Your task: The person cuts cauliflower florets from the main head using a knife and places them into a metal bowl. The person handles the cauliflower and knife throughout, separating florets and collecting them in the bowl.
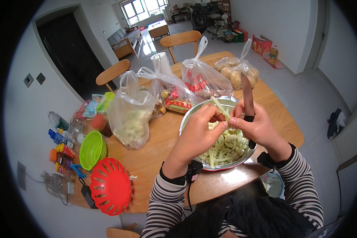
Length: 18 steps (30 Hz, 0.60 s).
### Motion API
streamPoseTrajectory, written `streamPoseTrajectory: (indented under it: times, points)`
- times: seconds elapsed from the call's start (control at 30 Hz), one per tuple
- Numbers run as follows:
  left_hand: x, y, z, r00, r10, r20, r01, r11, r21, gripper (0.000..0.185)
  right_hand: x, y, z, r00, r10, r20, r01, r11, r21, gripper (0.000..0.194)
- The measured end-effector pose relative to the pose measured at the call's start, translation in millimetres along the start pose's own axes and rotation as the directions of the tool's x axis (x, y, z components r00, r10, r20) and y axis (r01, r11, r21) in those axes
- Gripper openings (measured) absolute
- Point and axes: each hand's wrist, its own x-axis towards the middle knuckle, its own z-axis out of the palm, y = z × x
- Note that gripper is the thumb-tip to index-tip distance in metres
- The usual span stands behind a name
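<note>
Above a steel basin [188,119] full of cut cauliflower florets [226,148], my two hands meet at a pale green cauliflower stem [219,107]. My left hand [200,131] pinches the stem between thumb and fingers. Held in my right hand [255,122] is a kitchen knife [247,95], its blade pointing up and away and its black handle crossing the palm. The right thumb and fingertips also touch the stem's lower end. Part of the basin and florets is hidden behind my hands.
Left of the basin stands a plastic bag [131,119] of cauliflower. Further back are bags of packaged food [178,101] and potatoes [236,77]. A red slotted basket [111,186], a green colander [92,150] and several bottles line the left side. Below the table's edge is a bin [273,184].
</note>
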Motion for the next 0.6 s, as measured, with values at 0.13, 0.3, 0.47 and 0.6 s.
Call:
streamPoseTrajectory:
  times: [0.13, 0.3, 0.47, 0.6]
  points:
    - [-0.2, 2.0, 1.9, 1.000, -0.014, -0.015, 0.014, 0.999, -0.050, 0.021, 1.9, 4.2, 3.2, 0.992, -0.124, 0.025, 0.126, 0.991, -0.048, 0.028]
    - [-0.8, 1.8, 4.8, 0.999, -0.047, -0.002, 0.047, 0.993, -0.109, 0.023, -1.0, 2.4, 1.4, 0.985, -0.147, 0.093, 0.153, 0.986, -0.064, 0.028]
    - [-3.6, 0.6, 1.4, 0.991, -0.100, 0.091, 0.111, 0.986, -0.127, 0.021, -5.6, -2.5, 1.1, 0.987, -0.102, 0.124, 0.109, 0.993, -0.051, 0.033]
    - [-4.9, 2.5, -0.6, 0.983, -0.090, 0.159, 0.102, 0.992, -0.074, 0.023, -6.7, -8.2, -3.2, 0.982, -0.015, 0.190, 0.014, 1.000, 0.004, 0.035]
